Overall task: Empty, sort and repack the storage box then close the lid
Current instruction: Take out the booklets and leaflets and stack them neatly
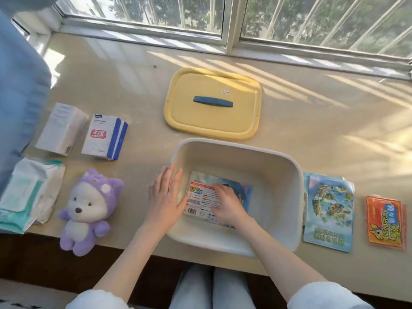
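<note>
The cream storage box stands open at the sill's front edge. Flat packets lie on its floor. My right hand rests palm down on them, fingers spread. My left hand hovers flat over the box's left rim, fingers apart, holding nothing. The yellow lid with a blue handle lies flat behind the box. Left of the box are a purple plush bear, two white cartons and a wipes pack. Right of it lie blue booklets and an orange packet.
The window with bars runs along the back of the beige sill. A blue curtain hangs at the far left. My knees are below the sill's front edge.
</note>
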